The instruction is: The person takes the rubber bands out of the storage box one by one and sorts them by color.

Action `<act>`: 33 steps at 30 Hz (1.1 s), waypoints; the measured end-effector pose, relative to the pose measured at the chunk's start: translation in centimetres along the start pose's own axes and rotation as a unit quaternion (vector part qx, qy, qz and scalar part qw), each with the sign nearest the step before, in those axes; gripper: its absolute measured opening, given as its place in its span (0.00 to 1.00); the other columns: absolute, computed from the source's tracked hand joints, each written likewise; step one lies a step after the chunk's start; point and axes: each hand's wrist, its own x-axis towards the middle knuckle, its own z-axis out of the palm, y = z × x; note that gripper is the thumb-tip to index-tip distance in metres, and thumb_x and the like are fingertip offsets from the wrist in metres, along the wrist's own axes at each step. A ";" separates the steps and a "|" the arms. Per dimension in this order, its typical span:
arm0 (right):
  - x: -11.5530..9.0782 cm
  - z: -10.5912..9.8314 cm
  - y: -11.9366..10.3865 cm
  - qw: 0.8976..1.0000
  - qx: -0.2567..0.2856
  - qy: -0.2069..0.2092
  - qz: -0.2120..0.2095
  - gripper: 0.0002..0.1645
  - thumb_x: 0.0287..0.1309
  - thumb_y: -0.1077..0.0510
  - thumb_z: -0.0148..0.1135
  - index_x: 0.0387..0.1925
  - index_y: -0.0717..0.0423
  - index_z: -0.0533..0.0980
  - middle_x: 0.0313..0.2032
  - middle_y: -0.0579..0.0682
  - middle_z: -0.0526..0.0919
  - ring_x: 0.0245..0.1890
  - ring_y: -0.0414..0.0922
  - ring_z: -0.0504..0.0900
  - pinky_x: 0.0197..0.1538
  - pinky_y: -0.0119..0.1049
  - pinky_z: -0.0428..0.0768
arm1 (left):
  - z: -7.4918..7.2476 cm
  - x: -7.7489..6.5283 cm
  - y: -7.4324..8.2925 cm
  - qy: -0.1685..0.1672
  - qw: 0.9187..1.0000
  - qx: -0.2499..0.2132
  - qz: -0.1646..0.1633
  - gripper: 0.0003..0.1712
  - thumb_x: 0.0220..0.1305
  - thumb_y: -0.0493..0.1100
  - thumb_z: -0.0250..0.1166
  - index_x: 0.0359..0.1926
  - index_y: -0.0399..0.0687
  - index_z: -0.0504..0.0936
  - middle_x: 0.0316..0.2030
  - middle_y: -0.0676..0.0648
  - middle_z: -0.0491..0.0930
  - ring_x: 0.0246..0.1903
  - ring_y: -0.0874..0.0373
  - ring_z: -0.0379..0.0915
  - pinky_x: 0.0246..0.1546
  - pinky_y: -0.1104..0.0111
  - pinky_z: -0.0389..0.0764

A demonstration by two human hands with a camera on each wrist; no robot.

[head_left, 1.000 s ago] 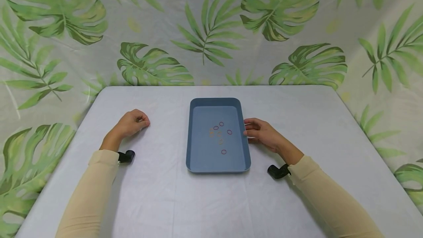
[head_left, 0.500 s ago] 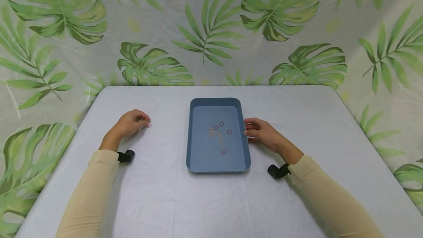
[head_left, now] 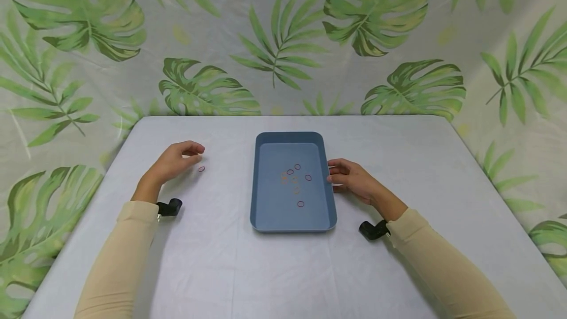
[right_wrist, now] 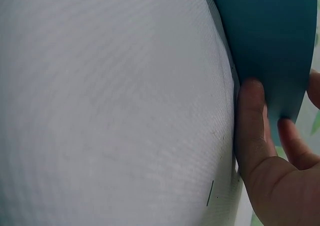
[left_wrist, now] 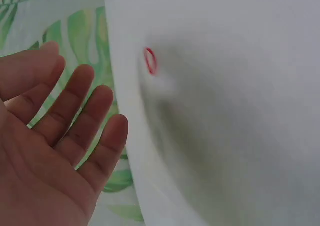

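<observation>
In the head view my left hand (head_left: 174, 162) hovers over the left part of the table with its fingers spread and nothing held. Just below its fingertips a small red rubber band (head_left: 201, 169) lies on the cloth; the left wrist view shows the same red band (left_wrist: 150, 61) apart from the relaxed fingers. A blue rectangular tray (head_left: 283, 218) stands mid-table, with several thin red and yellowish rubber bands lying inside, such as a red one (head_left: 300, 201). My right hand (head_left: 354, 179) rests its fingertips against the tray's outer right wall (right_wrist: 270, 46).
White cloth (head_left: 283, 274) covers the table. A leaf-patterned curtain (head_left: 301, 23) rises behind its back edge and along both sides. Each wrist carries a black camera, the left one (head_left: 170, 207) and the right one (head_left: 373, 230).
My left hand has let go of the red rubber band, which now lies on the cloth. The hand has lifted slightly and its fingers have spread. My right hand and the tray stay put.
</observation>
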 end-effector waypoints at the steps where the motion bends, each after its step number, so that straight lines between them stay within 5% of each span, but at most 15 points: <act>1: 0.0 0.0 0.0 1.000 -0.001 0.001 0.000 0.37 0.67 0.61 0.59 0.73 0.62 0.57 0.66 0.67 0.69 0.54 0.47 0.79 0.59 0.45 0.81 | 0.0 0.0 0.4 0.000 1.000 -0.005 0.009 0.20 0.73 0.43 0.57 0.61 0.39 0.75 0.59 0.36 0.78 0.62 0.41 0.70 0.62 0.49 0.70; 10: 0.1 -0.1 0.2 1.000 0.001 -0.002 -0.006 0.37 0.67 0.61 0.60 0.72 0.62 0.57 0.65 0.67 0.69 0.53 0.45 0.79 0.58 0.44 0.82 | -0.1 -0.3 6.0 -0.028 0.994 -0.047 0.099 0.19 0.73 0.41 0.58 0.61 0.40 0.76 0.61 0.37 0.76 0.64 0.42 0.71 0.65 0.47 0.72; 16: 0.1 -0.2 0.3 1.000 0.001 -0.004 -0.008 0.37 0.67 0.61 0.59 0.72 0.62 0.57 0.65 0.67 0.69 0.53 0.44 0.80 0.57 0.44 0.82 | 0.6 -0.4 9.8 -0.050 0.988 -0.066 0.132 0.19 0.71 0.39 0.60 0.61 0.44 0.76 0.61 0.40 0.76 0.62 0.44 0.74 0.63 0.51 0.75; 27: 0.1 -0.1 0.1 1.000 0.000 -0.004 -0.006 0.37 0.67 0.61 0.59 0.73 0.62 0.56 0.66 0.67 0.68 0.55 0.47 0.79 0.58 0.45 0.82 | 2.8 -0.1 14.0 -0.053 0.970 0.035 0.235 0.19 0.66 0.37 0.65 0.58 0.43 0.79 0.56 0.42 0.80 0.58 0.47 0.76 0.58 0.52 0.78; 33: 0.1 -0.2 0.2 1.000 0.000 -0.003 -0.004 0.37 0.68 0.62 0.59 0.73 0.62 0.56 0.66 0.67 0.68 0.55 0.47 0.79 0.58 0.45 0.82 | 4.4 1.6 15.2 -0.070 0.968 0.053 0.236 0.17 0.66 0.38 0.65 0.56 0.42 0.80 0.55 0.42 0.81 0.55 0.49 0.75 0.58 0.54 0.77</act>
